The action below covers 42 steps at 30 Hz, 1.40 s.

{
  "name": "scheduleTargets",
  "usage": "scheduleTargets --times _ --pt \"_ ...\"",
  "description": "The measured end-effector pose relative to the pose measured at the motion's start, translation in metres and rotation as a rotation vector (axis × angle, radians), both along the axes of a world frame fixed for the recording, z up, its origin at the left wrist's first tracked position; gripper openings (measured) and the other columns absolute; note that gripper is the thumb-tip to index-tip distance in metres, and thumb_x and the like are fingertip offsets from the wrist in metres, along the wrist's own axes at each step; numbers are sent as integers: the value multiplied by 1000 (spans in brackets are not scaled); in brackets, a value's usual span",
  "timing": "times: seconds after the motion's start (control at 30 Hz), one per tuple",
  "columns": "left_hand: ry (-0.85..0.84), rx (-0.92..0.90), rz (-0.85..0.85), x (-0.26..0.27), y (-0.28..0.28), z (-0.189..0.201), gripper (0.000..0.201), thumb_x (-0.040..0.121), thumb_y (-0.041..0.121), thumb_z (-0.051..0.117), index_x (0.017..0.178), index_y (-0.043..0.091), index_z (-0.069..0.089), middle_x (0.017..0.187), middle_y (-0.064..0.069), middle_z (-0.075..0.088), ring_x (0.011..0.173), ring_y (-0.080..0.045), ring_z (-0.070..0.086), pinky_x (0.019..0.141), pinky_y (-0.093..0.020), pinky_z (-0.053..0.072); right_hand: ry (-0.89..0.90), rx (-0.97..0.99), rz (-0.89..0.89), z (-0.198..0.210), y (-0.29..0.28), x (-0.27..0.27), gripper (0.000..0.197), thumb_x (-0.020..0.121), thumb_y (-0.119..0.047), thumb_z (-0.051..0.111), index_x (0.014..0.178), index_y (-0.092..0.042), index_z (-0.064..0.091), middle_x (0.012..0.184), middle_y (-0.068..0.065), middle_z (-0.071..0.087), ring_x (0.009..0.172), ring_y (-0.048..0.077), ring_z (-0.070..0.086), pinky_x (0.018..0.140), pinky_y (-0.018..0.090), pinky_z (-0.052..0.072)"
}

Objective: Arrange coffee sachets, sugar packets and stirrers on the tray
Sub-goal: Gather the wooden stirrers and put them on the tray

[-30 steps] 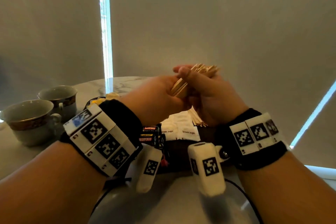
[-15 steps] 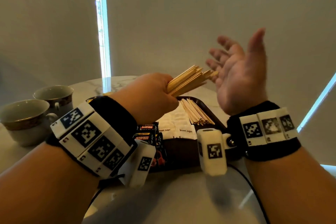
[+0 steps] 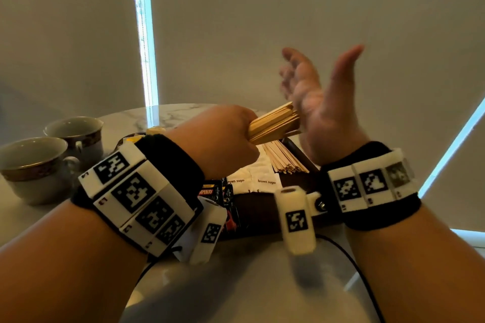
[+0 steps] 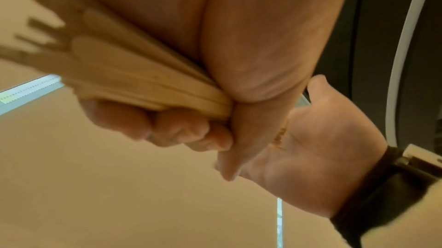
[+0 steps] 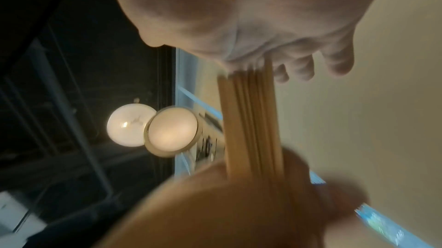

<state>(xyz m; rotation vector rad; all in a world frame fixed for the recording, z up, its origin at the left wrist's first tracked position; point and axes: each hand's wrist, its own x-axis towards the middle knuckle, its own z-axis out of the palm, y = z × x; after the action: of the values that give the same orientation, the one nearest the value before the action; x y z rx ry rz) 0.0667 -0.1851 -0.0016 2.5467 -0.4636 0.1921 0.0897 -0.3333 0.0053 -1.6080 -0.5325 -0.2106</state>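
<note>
Behind the marble table [image 3: 173, 115] a plain blind is hanging, with bright slits of light at its edges. From the head view, the left hand [image 3: 223, 139] is gripping a bundle of stirrers [image 3: 275, 123] in a curled fist, holding it level above the tray [image 3: 301, 149]. The right hand [image 3: 320, 102] is standing upright with fingers spread and holding nothing, its palm meeting the bundle's right ends (likely to knock them flush before they are laid down). On the tray, more stirrers are lying at the far right, sugar packets [image 3: 252, 178] are sitting just left of them, and dark sachets [image 3: 212, 191] are lying nearer, partly hidden by the left wrist. Two cups [image 3: 52, 155] are standing well apart at the far left.

From the left wrist, the fingers [image 4: 181, 129] are curling round the stirrers' near ends, thumb pressing on top, which is keeping the stack tight.

From the right wrist, the stirrers [image 5: 251, 119] are butting end-on against the open palm, so the blow should be squaring them; the view is blurred, and lamps are glowing at the left.
</note>
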Motion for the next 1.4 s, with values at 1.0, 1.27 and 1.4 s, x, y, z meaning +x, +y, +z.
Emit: scheduleTargets --times 1.0,1.27,1.4 --pt "-179 -1224 -71 22 16 -10 9 102 23 61 97 17 57 70 -1 62 66 -22 65 78 -57 62 931 464 383 -27 1 29 103 91 -79 26 140 12 37 130 51 46 119 63 51 103 59 46" --pt "-203 -1240 -58 22 10 -15 11 101 20 63 99 11 56 71 -2 61 68 -20 66 74 -49 64 990 613 451 -25 16 19 110 88 -83 27 146 10 31 137 47 43 122 60 50 93 62 50" --pt "-109 -1174 -87 18 0 -20 11 99 21 66 97 13 59 73 -3 63 68 -21 67 66 -34 63 856 767 555 -25 22 6 106 82 -87 35 146 -3 46 129 26 62 110 46 64 96 58 52"
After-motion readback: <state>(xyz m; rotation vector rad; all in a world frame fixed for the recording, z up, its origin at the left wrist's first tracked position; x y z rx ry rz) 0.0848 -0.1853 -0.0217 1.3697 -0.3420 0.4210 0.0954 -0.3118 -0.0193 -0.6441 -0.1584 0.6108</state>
